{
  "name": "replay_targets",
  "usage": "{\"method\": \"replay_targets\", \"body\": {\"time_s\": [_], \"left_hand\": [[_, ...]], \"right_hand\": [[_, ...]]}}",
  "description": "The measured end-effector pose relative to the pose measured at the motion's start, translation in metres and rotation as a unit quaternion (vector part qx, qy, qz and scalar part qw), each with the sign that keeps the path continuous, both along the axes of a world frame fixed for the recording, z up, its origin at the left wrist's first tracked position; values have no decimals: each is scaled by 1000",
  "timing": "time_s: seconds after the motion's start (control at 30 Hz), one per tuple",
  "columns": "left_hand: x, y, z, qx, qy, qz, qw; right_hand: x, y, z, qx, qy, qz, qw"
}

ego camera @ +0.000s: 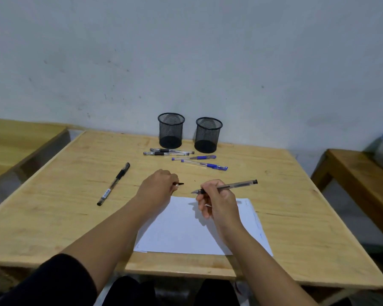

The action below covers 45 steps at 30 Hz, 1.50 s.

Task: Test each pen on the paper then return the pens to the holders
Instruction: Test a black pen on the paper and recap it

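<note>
Head view: right hand (217, 202) pinches uncapped pen (227, 186) at its grip, centre frame, tip above paper (186, 235); left hand (158, 186) curls round cap (179, 184) (light, stiff, smooth barrel).

The desk (274, 195) was pale wood with a smooth, faintly glossy finish. The two holders (171, 130) were black wire mesh. The pens (199, 157) had clear, glossy plastic barrels. The paper (186, 230) looked matt white.

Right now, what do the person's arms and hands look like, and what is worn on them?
Both forearms are bare. The left hand and right hand wear no gloves; no rings or watch show. A dark sleeve covers the left upper arm only.
</note>
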State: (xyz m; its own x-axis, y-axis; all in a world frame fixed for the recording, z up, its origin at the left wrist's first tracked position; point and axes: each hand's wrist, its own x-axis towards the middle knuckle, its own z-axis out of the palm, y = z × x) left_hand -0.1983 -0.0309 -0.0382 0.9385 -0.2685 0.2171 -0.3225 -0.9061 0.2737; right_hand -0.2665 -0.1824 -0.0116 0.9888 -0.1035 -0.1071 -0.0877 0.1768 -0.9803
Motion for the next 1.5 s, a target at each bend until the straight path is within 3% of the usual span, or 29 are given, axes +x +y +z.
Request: {"method": "replay_targets", "body": {"time_s": [0.17, 0.37, 0.67, 0.9, 1.17, 1.33, 1.5], "left_hand": [[-12, 0, 6, -139, -47, -13, 989], [-33, -2, 21, -220, -95, -22, 971], [-45, -5, 37, -231, -106, -51, 966], [-54, -11, 40, -245, -127, -36, 961], [-58, -3, 42, -235, -97, -22, 967], [-47, 18, 53, -271, -81, 22, 959], [-41, 33, 69, -362, -63, 59, 928]], "right_hand": [[10, -5, 3, 3, -37, -43, 998], [14, 0, 9, -7, -70, -36, 997], [15, 0, 13, -28, -97, 22, 995], [14, 5, 12, 14, -123, 49, 991], [11, 11, 8, 9, -129, 60, 990], [16, -2, 22, 123, -111, 20, 986], [6, -2, 19, -137, -88, 88, 983]]}}
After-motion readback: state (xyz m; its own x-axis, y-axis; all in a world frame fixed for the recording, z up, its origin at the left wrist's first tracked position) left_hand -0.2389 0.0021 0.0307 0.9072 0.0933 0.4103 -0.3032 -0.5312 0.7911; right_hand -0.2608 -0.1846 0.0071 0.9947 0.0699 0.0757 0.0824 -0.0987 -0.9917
